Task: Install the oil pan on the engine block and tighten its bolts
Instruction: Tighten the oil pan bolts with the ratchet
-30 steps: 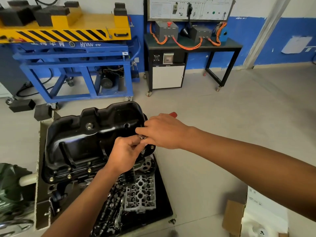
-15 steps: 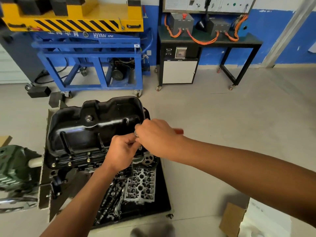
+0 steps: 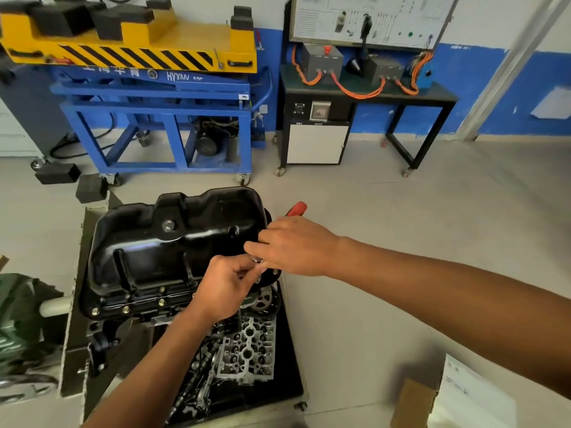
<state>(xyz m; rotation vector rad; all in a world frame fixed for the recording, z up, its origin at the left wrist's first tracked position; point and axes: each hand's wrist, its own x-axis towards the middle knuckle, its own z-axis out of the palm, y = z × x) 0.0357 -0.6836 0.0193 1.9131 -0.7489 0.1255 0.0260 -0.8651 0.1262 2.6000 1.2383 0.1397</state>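
Oil pan [image 3: 173, 242], black and glossy, sits left of centre on the engine block [image 3: 102, 332], with its flange down and a row of bolts [image 3: 126, 309] along its near edge. At the left edge of the scene a green machine [image 3: 18, 319] is partly in view, with a pale bar reaching from it toward the block. Behind the pan, on the far side of the floor, stands a blue lift cart [image 3: 154, 118] with a yellow, black-striped top. Below the pan's near right corner, a metal cylinder head [image 3: 247, 350] and loose parts lie in a dark tray [image 3: 287, 366].

The left hand [image 3: 228, 285] comes up from the near side to the pan's right end. Its grip is closed: fingertips and thumb pinch a small silvery piece [image 3: 256, 259] (socket or bolt head, I cannot tell which) at the flange. The right hand [image 3: 293, 245] meets it from the right, its fingers touching that same piece. Its grip is curled round a red-handled tool [image 3: 296, 208], whose red end pokes out past the knuckles on the far side.

Farther right along the wall stands a black table [image 3: 432, 97] carrying grey boxes and orange cables. At the near right lie a cardboard box [image 3: 411, 403] and white paper [image 3: 472, 396].
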